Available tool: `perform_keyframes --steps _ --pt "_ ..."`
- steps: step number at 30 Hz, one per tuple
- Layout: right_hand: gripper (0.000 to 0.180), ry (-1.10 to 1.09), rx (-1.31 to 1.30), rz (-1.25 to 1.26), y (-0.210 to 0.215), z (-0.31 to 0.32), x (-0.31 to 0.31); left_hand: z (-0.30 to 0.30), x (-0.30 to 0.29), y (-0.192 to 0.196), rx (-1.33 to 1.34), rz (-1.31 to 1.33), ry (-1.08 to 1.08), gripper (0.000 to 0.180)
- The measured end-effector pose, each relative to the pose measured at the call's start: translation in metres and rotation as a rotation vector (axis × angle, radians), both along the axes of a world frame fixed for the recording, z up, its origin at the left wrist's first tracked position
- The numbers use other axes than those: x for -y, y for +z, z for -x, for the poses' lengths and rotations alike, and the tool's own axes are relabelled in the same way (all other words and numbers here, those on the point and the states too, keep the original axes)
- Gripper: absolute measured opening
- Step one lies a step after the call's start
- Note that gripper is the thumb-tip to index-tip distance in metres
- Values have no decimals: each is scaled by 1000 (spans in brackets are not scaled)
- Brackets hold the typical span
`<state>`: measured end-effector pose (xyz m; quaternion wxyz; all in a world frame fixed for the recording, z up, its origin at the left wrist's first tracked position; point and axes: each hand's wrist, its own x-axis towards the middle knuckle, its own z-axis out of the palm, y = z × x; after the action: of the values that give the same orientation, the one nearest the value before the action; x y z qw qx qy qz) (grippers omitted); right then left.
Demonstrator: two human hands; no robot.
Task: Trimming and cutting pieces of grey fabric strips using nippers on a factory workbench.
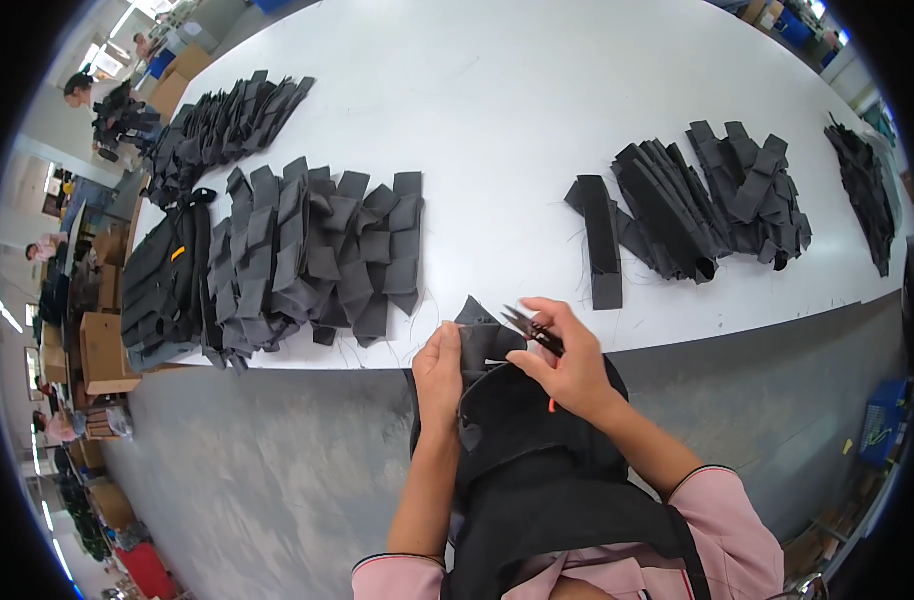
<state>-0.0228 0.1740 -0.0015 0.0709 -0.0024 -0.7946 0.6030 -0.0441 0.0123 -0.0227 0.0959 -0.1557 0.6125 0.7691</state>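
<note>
While the left hand (pixel 439 378) pinches a dark grey fabric piece (pixel 475 343) at the six o'clock edge of the counter (pixel 487 130), the right hand (pixel 569 362) grips small black snips (pixel 545 340), their blades pointing toward ten o'clock. From the hands, overlapping grey pieces (pixel 289 240) lie toward ten o'clock, stacked black strips (pixel 667 212) toward two.
</note>
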Motion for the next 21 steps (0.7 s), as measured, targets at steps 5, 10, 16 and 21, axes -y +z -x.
perform_keyframes --steps 5,10,16,21 --pt "33 157 -212 -374 27 6 -4 0 -1 16 36 71 7 38" --pt "32 227 -337 -490 30 12 -9 -4 1 15 50 117 -13 41" --pt "32 200 -422 -511 23 11 -6 -6 -3 23 65 112 -50 42" --pt "32 162 -426 -571 19 4 -6 -7 -5 24 33 180 -72 42"
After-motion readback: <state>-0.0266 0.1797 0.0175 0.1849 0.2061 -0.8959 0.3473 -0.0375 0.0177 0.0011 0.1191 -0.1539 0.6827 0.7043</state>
